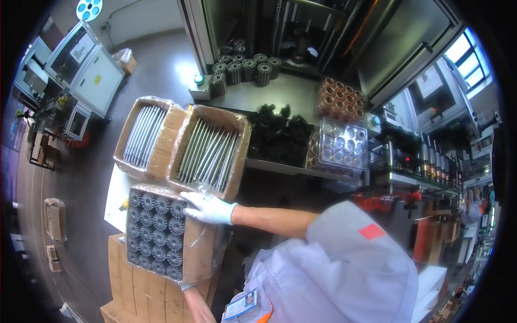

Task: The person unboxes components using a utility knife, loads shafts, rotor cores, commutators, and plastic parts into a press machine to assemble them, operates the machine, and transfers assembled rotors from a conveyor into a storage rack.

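An open, plastic-lined carton [200, 248] is packed with rows of grey slotted metal cores [160, 222]. On its far right corner rests my right hand [207, 208] in a white glove, fingers bent over the rim beside the cores. At the near edge is my left hand [187, 286]; only its glove cuff and wrist show, and the carton hides the fingers. Just beyond the carton stand two lined boxes of long metal shafts, a left box [123, 134] and a right box [240, 156].
Stacked brown cartons [121, 269] stand below. Ahead, a machine table [237, 98] bears slotted cores [249, 70], a dark heap of parts [280, 132], a clear tray [343, 144] and copper-coloured rings [340, 98]. A white cabinet [97, 81] is far left, a rack [425, 180] right.
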A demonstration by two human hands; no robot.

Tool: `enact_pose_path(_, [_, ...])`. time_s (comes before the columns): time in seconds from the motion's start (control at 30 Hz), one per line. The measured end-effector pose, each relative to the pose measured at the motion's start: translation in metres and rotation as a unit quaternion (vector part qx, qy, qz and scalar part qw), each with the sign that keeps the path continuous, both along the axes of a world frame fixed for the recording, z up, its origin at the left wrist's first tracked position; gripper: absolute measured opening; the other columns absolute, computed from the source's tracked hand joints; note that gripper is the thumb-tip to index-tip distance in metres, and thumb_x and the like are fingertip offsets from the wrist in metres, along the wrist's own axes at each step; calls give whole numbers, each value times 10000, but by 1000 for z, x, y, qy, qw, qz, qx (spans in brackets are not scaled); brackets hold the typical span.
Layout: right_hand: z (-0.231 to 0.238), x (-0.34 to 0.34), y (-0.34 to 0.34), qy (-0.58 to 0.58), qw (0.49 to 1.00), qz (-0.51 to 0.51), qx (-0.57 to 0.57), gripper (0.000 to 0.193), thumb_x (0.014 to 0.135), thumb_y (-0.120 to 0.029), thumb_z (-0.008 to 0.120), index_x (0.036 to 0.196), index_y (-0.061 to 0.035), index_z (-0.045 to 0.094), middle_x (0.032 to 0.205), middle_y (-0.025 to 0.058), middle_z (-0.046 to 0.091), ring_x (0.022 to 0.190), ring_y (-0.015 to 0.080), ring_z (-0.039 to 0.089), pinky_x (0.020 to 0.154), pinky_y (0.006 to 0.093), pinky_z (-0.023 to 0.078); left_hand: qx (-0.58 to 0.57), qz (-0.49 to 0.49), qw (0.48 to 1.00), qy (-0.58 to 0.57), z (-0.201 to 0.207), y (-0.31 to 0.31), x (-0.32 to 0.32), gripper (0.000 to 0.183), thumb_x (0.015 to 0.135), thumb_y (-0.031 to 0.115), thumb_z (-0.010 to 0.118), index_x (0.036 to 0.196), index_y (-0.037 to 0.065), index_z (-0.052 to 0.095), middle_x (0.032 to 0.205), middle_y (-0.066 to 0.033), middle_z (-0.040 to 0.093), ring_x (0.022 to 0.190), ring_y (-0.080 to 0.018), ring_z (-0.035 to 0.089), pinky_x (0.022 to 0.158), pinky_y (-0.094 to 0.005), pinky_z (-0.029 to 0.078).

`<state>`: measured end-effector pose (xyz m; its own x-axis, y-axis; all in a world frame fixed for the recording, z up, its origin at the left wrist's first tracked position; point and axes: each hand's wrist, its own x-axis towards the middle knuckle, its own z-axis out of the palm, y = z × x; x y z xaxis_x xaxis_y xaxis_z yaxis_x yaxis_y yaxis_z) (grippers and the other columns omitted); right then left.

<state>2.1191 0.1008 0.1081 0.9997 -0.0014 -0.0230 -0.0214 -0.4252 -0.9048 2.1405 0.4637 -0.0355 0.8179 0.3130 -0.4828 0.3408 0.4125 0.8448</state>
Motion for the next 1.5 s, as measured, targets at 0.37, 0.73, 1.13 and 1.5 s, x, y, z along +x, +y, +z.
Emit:
enact_pose_path(0.37, [-3,-7,-22,-29,1000,2,10,668,1011,-391,518,1520,2,338,1546,270,378,1409,416,409,1190,427,314,204,37,978,33,33,18,-31,544,915,6,483,1452,-48,415,1343,-229,594,1085,-271,685,688,-290,562])
enact_pose_path(0.73, [112,-209,-279,-120,952,-283,9,333,976,-205,602,1250,-21,644,1144,190,704,1079,305,675,959,374,517,166,-614,715,-291,281,-422,-25,620,894,-62,593,1487,45,444,1360,-173,609,1171,-284,650,841,-277,597])
enact_pose_path(1.13, [83,-287,-402,-26,851,-483,206,280,1025,-160,573,1247,-15,666,1042,46,728,835,63,651,632,196,464,388,-638,198,-635,215,-740,-33,222,827,240,731,1027,147,700,962,-123,658,870,-330,678,751,-426,545])
enact_pose_path(1.5, [118,-94,-505,-128,878,-461,-26,513,938,-214,693,1378,11,557,1308,183,655,1202,252,637,1048,354,479,254,-734,328,-538,208,-754,16,261,880,209,734,1036,26,633,1296,-240,528,1092,-396,620,872,-446,545])
